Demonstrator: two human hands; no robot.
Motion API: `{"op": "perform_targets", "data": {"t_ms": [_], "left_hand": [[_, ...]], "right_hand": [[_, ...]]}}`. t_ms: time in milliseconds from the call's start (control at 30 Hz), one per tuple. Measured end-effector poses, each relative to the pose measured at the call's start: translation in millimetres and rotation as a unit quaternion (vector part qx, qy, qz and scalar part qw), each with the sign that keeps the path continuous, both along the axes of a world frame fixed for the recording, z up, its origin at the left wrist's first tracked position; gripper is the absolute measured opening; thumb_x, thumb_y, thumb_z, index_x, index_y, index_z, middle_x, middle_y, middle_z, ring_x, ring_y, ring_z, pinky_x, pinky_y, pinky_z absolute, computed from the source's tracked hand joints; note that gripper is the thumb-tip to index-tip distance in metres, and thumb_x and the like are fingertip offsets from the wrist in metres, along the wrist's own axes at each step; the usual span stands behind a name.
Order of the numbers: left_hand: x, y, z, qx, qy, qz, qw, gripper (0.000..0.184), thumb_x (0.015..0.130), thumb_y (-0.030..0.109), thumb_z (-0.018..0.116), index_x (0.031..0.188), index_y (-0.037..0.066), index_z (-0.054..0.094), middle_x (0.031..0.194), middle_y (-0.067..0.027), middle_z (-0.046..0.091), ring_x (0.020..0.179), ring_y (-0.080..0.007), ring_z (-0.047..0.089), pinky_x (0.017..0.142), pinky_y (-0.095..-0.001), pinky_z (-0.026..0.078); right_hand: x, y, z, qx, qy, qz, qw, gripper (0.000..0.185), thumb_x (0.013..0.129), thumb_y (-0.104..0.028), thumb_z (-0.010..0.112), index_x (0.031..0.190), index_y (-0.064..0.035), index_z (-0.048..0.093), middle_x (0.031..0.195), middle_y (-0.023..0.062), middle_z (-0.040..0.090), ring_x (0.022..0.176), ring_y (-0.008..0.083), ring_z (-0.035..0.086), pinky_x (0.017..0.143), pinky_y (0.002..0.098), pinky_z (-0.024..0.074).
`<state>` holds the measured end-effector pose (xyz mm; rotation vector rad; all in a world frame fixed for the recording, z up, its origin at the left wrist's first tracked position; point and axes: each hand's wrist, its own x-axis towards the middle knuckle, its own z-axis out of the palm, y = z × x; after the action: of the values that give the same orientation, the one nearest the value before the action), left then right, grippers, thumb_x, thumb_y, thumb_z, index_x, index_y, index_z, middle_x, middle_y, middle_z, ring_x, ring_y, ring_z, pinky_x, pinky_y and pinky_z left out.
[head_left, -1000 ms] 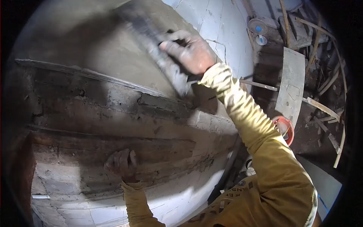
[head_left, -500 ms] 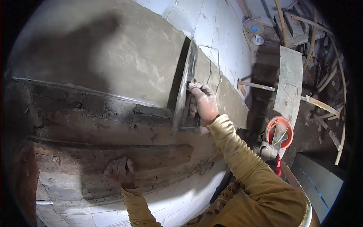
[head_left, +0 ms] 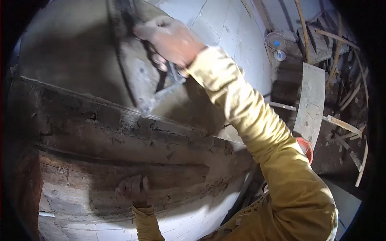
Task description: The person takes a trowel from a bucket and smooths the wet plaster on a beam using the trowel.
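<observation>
My right hand (head_left: pixel 171 42) is closed round the handle of a long flat trowel (head_left: pixel 138 74), blurred by motion. The trowel lies against grey wet plaster (head_left: pixel 72 60) on the upper wall, its lower end near the ledge (head_left: pixel 96 98) along the plaster's bottom edge. Below, in shadow, my left hand (head_left: pixel 133 188) rests with bent fingers on the edge of a wooden board (head_left: pixel 173 176); its fingers are curled over that edge.
Pale wall panels (head_left: pixel 213 24) border the plaster. To the right are a long flat board (head_left: pixel 311 96), a partly hidden red bucket (head_left: pixel 305 149), a fan (head_left: pixel 276 41) and several wooden poles (head_left: pixel 334 50). Rough brickwork (head_left: pixel 132 120) runs below the ledge.
My right hand has moved with the trowel up and to the left across the plaster since half a second ago. The trowel now lies closer to the surface. My left hand stays on the board.
</observation>
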<state>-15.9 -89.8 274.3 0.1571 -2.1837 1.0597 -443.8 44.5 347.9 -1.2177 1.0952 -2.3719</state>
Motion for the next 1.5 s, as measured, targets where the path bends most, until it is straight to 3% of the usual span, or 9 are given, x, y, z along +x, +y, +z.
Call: {"op": "perform_targets", "data": {"t_ms": [167,267,633,733,833,900,1100,1233,1500], "left_hand": [[4.8,-0.9,-0.6,-0.005,-0.024,0.032,0.999,0.021,0.092,0.038,0.068,0.091,0.017,0.07,0.078,-0.0002,0.064,0.089,-0.0215,0.057,0.088,-0.0426,0.037],[6.9,-3.2,-1.5,0.008,-0.02,0.019,1.0,0.019,0.091,0.037,0.07,0.091,0.018,0.07,0.079,-0.0005,0.065,0.09,-0.0219,0.057,0.089,-0.0437,0.037],[-2.3,0.0,-0.4,-0.023,0.004,0.01,1.0,0.013,0.087,0.033,0.074,0.087,0.021,0.068,0.081,0.0009,0.064,0.091,-0.0244,0.054,0.083,-0.0425,0.039],[-4.3,1.7,0.6,-0.033,-0.001,0.011,0.999,0.014,0.089,0.036,0.071,0.088,0.023,0.066,0.084,0.0046,0.061,0.091,-0.0203,0.054,0.084,-0.041,0.037],[2.3,-4.1,-2.8,-0.03,-0.007,0.013,0.999,0.015,0.09,0.037,0.07,0.088,0.024,0.064,0.086,0.0063,0.06,0.09,-0.0187,0.053,0.084,-0.0408,0.036],[2.5,-7.6,-2.5,-0.026,-0.012,0.011,1.0,0.015,0.091,0.036,0.07,0.089,0.022,0.064,0.088,0.0043,0.062,0.087,-0.0204,0.054,0.085,-0.0419,0.036],[11.3,-13.0,-5.8,-0.034,-0.025,0.019,0.999,0.014,0.091,0.033,0.068,0.092,0.02,0.063,0.092,0.0011,0.062,0.09,-0.0249,0.053,0.085,-0.0452,0.039],[-5.1,0.2,-1.0,-0.043,0.008,0.002,0.999,0.016,0.09,0.037,0.071,0.089,0.023,0.063,0.086,0.0062,0.061,0.088,-0.0206,0.054,0.084,-0.0416,0.037],[2.1,-2.5,-4.5,-0.003,-0.001,0.015,1.0,0.015,0.09,0.034,0.071,0.089,0.02,0.065,0.084,0.002,0.061,0.087,-0.0243,0.055,0.083,-0.0429,0.039]], "right_hand": [[-1.7,-27.6,112.2,-0.012,0.504,-0.361,0.785,0.028,0.093,-0.024,0.06,0.11,-0.0045,0.072,0.088,0.0165,0.072,0.086,0.032,0.071,0.076,0.0423,0.056],[48.8,-2.1,98.3,-0.063,0.279,-0.187,0.94,0.039,0.09,-0.029,0.066,0.121,-0.0053,0.068,0.105,0.019,0.072,0.097,0.0342,0.07,0.086,0.041,0.0562],[-39.0,-2.6,-60.1,0.064,0.131,-0.16,0.976,0.044,0.093,-0.047,0.068,0.118,-0.0105,0.069,0.116,0.016,0.071,0.105,0.0287,0.068,0.092,0.042,0.0526],[6.4,9.0,-89.6,-0.015,0.259,-0.165,0.952,0.033,0.095,-0.043,0.061,0.114,-0.0172,0.07,0.099,0.0102,0.07,0.087,0.0273,0.07,0.077,0.0401,0.0562],[47.3,24.4,-137.8,0.146,0.248,-0.063,0.956,0.044,0.097,-0.052,0.058,0.119,-0.0151,0.067,0.109,0.0128,0.072,0.079,0.0233,0.072,0.07,0.035,0.0589],[69.2,25.9,-165.2,0.048,0.121,-0.156,0.979,0.04,0.095,-0.043,0.066,0.12,-0.0123,0.066,0.109,0.014,0.072,0.083,0.0202,0.072,0.076,0.0325,0.059],[47.8,7.1,-191.5,-0.019,-0.4,0.061,0.914,0.028,0.096,-0.025,0.07,0.112,-0.0027,0.064,0.099,0.0054,0.068,0.081,0.0115,0.063,0.065,0.0274,0.0522],[33.9,21.4,-100.3,0.036,-0.255,0.014,0.966,0.024,0.099,-0.024,0.064,0.109,-0.0037,0.057,0.059,-0.0025,0.053,0.04,0.0073,0.043,0.036,0.0267,0.0327],[-9.6,7.3,45.3,0.048,0.048,-0.01,0.998,0.038,0.094,-0.031,0.066,0.107,0.0052,0.063,0.073,0.0102,0.062,0.057,0.0184,0.062,0.059,0.0342,0.0513]]}}
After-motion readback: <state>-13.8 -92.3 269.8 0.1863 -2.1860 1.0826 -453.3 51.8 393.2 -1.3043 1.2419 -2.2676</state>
